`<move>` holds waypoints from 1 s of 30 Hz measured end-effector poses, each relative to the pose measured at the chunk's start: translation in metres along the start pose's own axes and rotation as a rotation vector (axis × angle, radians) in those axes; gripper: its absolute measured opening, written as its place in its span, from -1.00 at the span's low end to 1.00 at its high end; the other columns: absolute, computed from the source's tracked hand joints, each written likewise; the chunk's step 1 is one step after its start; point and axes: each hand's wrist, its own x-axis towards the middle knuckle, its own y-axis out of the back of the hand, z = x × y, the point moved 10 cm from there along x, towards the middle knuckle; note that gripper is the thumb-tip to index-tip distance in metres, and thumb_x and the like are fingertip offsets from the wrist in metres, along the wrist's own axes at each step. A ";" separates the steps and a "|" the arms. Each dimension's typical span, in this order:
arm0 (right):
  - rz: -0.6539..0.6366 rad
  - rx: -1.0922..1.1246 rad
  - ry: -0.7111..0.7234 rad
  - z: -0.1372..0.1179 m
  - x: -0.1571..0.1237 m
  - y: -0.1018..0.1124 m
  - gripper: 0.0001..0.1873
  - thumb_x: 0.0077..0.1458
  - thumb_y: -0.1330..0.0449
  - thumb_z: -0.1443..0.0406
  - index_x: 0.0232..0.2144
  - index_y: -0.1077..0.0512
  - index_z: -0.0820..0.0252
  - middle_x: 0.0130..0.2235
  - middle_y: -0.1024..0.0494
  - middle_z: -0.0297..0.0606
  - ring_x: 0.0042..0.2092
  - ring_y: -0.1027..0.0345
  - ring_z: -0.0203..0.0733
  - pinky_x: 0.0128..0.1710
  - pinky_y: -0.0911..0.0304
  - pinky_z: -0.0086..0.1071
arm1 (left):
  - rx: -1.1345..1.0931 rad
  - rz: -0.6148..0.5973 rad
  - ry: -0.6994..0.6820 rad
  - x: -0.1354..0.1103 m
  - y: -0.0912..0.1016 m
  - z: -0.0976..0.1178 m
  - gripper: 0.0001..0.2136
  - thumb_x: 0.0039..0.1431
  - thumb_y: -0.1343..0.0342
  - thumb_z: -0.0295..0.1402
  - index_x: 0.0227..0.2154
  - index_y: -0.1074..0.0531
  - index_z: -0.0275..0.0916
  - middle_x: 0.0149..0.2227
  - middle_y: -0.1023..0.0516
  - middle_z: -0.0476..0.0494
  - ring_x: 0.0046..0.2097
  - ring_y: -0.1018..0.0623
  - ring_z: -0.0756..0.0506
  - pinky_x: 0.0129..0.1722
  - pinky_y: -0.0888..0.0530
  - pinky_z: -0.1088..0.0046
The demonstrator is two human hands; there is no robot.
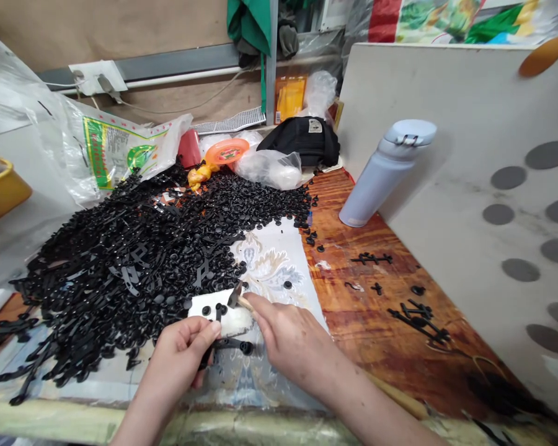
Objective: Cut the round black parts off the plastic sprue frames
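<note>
A small black plastic part [219, 313] lies on a white block [238, 321] near the front edge of the counter [337, 303], with a few loose round black caps [206, 310] beside it. The left hand [180, 348] is at the block's near left corner, its thumb and forefinger pinched together on the lower end of the part; the other fingers curl underneath, and a longer black strip [235, 345] sticks out next to them, though how it is held is hidden. The right hand [291, 328] has its fingers closed around the pale handle of a small knife [235, 296], whose dark blade is over the block's far right corner. Under the block, a floral cloth [279, 251] covers part of the counter. To the left and beyond spreads a large heap of black pieces [139, 260], long strips mixed with round caps. Behind it are a printed sack [132, 152], a knotted yellow bag [199, 176], an orange dish [227, 150] and a black bag [302, 144]. On the right, a pale blue bottle [376, 176] stands on bare wood near a grey panel [446, 118], with black branched sprues [421, 319] nearer the front.
</note>
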 end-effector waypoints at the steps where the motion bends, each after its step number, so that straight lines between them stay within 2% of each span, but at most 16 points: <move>1: 0.000 0.006 0.000 0.001 0.000 0.000 -0.62 0.29 0.08 0.33 0.10 -0.28 0.00 -0.21 -0.58 -0.21 -0.20 -0.48 -0.04 -0.25 -0.24 -0.29 | -0.006 -0.005 0.004 -0.001 0.000 0.000 -0.56 -0.03 -0.10 0.06 -0.66 -0.24 -0.24 -0.73 -0.25 0.11 -0.76 -0.17 0.12 -0.77 -0.03 0.64; 4: 0.025 0.091 -0.007 0.004 -0.002 0.003 -0.62 0.28 0.07 0.31 0.10 -0.30 -0.02 -0.21 -0.58 -0.22 -0.18 -0.46 -0.07 -0.22 -0.22 -0.31 | -0.033 -0.005 0.007 -0.004 0.001 0.003 -0.57 -0.03 -0.11 0.06 -0.64 -0.26 -0.24 -0.72 -0.25 0.12 -0.75 -0.17 0.13 -0.76 -0.03 0.65; 7: 0.097 0.180 -0.085 0.014 0.000 0.015 -0.62 0.19 -0.06 0.27 0.07 -0.33 -0.01 -0.26 -0.57 -0.24 -0.26 -0.45 -0.11 -0.30 -0.19 -0.37 | -0.079 0.003 0.000 -0.009 0.003 0.007 -0.57 -0.06 -0.16 0.04 -0.65 -0.27 -0.25 -0.72 -0.25 0.11 -0.74 -0.16 0.13 -0.76 -0.04 0.65; 10: 0.114 0.223 -0.137 0.014 0.009 0.021 -0.77 0.05 -0.16 0.30 -0.18 -0.47 0.11 -0.43 -0.51 -0.30 -0.43 -0.34 -0.20 -0.46 -0.08 -0.42 | -0.152 -0.004 -0.010 -0.013 0.003 0.011 -0.59 -0.08 -0.20 0.00 -0.66 -0.29 -0.26 -0.71 -0.26 0.11 -0.73 -0.14 0.14 -0.76 -0.05 0.65; 12: 0.076 0.333 -0.128 0.006 0.021 0.015 -0.86 0.00 -0.18 0.34 -0.32 -0.48 0.12 -0.48 -0.47 -0.36 -0.47 -0.27 -0.27 -0.51 -0.04 -0.46 | -0.188 -0.021 -0.023 -0.015 0.004 0.012 -0.60 -0.08 -0.20 -0.01 -0.66 -0.31 -0.27 -0.71 -0.25 0.11 -0.72 -0.13 0.14 -0.76 -0.04 0.65; 15: -0.001 0.483 -0.148 -0.004 0.042 -0.006 -0.81 -0.10 -0.23 0.37 -0.34 -0.48 0.11 -0.50 -0.44 -0.43 -0.49 -0.24 -0.33 -0.54 -0.03 -0.51 | -0.204 -0.029 -0.023 -0.018 0.008 0.010 -0.61 -0.06 -0.20 -0.01 -0.63 -0.33 -0.27 -0.69 -0.26 0.10 -0.71 -0.14 0.13 -0.75 -0.06 0.65; 19: -0.029 0.449 -0.173 -0.009 0.061 -0.027 -0.84 -0.18 -0.25 0.44 -0.44 -0.47 0.15 -0.53 -0.42 -0.43 -0.51 -0.23 -0.34 -0.54 -0.02 -0.51 | -0.193 -0.056 -0.004 -0.021 0.013 0.002 -0.58 -0.08 -0.19 0.02 -0.64 -0.30 -0.26 -0.70 -0.24 0.12 -0.71 -0.13 0.14 -0.76 -0.08 0.65; 30: -0.108 0.404 -0.089 -0.014 0.065 -0.033 -0.85 -0.20 -0.24 0.49 -0.51 -0.50 0.18 -0.56 -0.41 -0.44 -0.49 -0.23 -0.33 -0.52 0.01 -0.49 | -0.188 -0.122 0.006 -0.020 0.010 0.000 -0.60 -0.06 -0.14 0.01 -0.64 -0.27 -0.25 -0.70 -0.25 0.11 -0.73 -0.13 0.14 -0.77 -0.05 0.64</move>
